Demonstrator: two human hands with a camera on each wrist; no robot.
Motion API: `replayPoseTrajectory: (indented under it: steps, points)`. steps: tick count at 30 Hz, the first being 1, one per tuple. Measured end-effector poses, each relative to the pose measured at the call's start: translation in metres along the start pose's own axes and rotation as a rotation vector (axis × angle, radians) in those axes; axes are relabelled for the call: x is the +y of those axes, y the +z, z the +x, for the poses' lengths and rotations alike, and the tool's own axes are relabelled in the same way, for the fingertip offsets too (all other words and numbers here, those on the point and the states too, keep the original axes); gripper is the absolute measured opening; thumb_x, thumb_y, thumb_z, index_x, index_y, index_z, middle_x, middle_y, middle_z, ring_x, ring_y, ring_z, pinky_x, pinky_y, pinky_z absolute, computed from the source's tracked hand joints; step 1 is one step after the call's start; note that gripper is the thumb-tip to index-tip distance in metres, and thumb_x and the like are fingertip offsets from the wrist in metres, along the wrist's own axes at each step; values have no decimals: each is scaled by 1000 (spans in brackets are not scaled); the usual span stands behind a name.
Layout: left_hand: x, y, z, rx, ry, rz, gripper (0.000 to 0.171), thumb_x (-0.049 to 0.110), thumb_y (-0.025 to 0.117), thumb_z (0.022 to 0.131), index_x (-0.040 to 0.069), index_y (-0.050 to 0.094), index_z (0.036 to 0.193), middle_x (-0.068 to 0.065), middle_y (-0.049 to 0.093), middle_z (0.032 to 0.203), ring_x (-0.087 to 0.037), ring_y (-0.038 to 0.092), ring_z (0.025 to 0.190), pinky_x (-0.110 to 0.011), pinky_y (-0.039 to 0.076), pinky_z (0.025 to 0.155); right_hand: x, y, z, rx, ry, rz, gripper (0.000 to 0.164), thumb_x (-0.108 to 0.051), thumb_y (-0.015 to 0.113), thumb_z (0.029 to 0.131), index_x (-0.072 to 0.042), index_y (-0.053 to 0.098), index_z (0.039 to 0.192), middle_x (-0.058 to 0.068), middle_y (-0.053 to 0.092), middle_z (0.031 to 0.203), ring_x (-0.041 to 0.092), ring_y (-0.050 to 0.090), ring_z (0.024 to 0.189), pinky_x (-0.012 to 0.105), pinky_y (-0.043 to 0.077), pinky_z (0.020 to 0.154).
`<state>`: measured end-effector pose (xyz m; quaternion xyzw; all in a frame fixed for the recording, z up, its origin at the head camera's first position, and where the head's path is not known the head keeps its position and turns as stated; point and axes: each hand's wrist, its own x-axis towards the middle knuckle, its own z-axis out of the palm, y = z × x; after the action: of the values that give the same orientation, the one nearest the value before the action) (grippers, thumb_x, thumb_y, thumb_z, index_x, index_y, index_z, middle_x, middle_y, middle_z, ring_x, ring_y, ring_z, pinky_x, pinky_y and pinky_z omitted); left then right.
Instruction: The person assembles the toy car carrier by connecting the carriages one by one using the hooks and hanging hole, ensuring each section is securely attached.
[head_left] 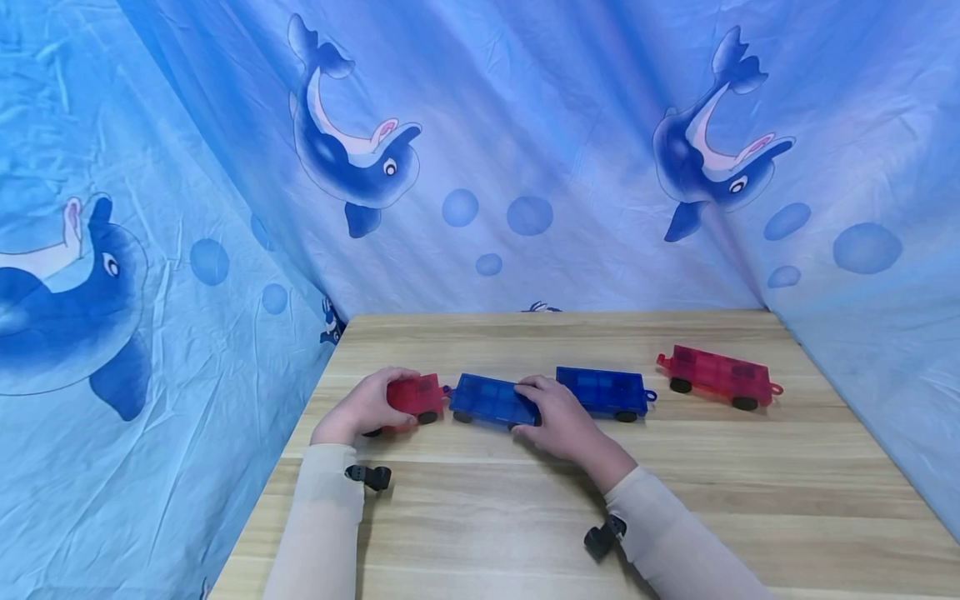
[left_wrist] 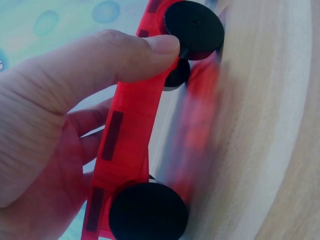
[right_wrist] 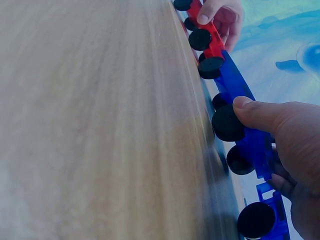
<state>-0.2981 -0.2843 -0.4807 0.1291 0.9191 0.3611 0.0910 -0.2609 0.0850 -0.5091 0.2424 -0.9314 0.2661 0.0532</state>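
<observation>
My left hand (head_left: 367, 406) grips a translucent red toy train car (head_left: 414, 395) on black wheels. In the left wrist view its thumb (left_wrist: 145, 52) presses the car's side above a wheel, with the fingers behind. My right hand (head_left: 564, 421) holds a translucent blue train car (head_left: 487, 398) between thumb and fingers, near its right end. The two held cars stand end to end, and a small blue coupling (head_left: 447, 391) meets the red one; whether it is hooked, I cannot tell. Just beyond my right hand is a second blue car (head_left: 603, 390), partly hidden by it.
Another red train car (head_left: 722, 377), with a coupling at each end, stands apart at the right on the wooden table (head_left: 480, 508). Blue cloth (head_left: 585, 275) printed with dolphins hangs behind the table and along both sides.
</observation>
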Motion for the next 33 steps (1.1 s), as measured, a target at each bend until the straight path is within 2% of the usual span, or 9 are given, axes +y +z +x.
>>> replayPoseTrajectory:
  steps: [9,20,22,24,27,30,33]
  points:
    - [-4,-1,2,-5,-6,-5,80,16,95,77,17,58,148,-9,61,140,-31,59,121,-50,54,99,2,0,1,-14,1,-17,70,-42,85,89,-14,60,149,3,56,148,31,50,140,55,38,117]
    - [-6,-1,3,-21,-10,-12,83,17,96,76,16,57,149,-10,61,140,-32,59,121,-52,53,100,3,2,1,-32,1,-37,72,-43,84,90,-16,58,151,3,55,150,30,50,141,55,38,117]
    - [-6,-2,3,-15,-1,16,83,18,97,75,15,58,148,-10,62,140,-32,59,122,-55,43,112,2,1,0,-42,-1,-38,74,-43,84,90,-15,57,152,4,54,152,32,49,142,57,37,118]
    - [-4,-2,3,-8,10,51,84,19,97,74,15,58,148,-9,63,138,-32,59,124,-60,27,121,2,-1,-1,-59,-1,-35,76,-43,85,89,-16,55,154,4,51,156,33,46,144,59,35,118]
    - [-1,-4,3,5,34,99,88,22,98,73,13,56,150,-10,65,137,-34,59,127,-64,3,124,1,-5,-2,-76,-4,-17,81,-44,86,88,-16,52,156,4,45,162,35,41,148,61,32,119]
    - [4,-6,0,10,54,105,93,24,98,73,12,53,153,-13,62,142,-37,52,136,-65,0,124,1,-11,-3,-73,-4,19,84,-44,87,87,-18,50,158,4,41,165,37,37,150,63,31,119]
    - [11,-6,-2,34,72,105,93,28,97,75,15,51,155,-14,54,151,-39,44,143,-66,16,123,4,-19,-5,-56,-4,47,85,-46,87,86,-18,51,157,6,41,164,37,36,151,65,30,119]
